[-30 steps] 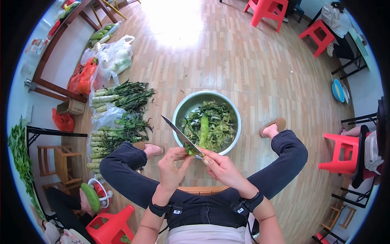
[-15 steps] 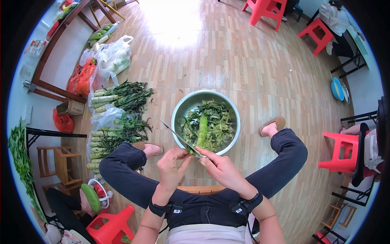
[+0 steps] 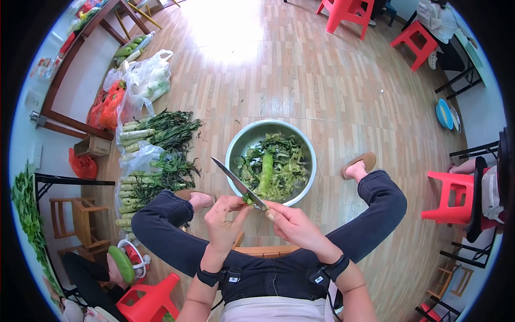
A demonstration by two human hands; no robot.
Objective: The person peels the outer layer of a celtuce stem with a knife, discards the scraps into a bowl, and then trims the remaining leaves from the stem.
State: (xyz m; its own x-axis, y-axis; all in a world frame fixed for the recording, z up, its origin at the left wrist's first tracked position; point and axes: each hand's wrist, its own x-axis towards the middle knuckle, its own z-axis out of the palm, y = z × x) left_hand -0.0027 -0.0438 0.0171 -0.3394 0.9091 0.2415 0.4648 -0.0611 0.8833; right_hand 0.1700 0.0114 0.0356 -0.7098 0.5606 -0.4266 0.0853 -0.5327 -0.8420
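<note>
We hold the knife (image 3: 237,183) in our right hand (image 3: 292,221), fingers closed round the handle end, with the blade slanting up and to the left across the near rim of the metal basin (image 3: 244,140). Our left hand (image 3: 222,221) pinches a small green piece (image 3: 248,199) between thumb and fingers, right beside the blade; whether the edge is cutting into it, we cannot tell. To work well here, we would judge, we need short, light strokes from the right wrist, the left fingertips kept behind the edge, and the piece turned rather than the knife forced. Both hands are best kept close over the basin, where a pale green stem (image 3: 266,170) lies on the leafy scraps (image 3: 292,172), so that loose bits drop inside and not on the floor (image 3: 332,96).
</note>
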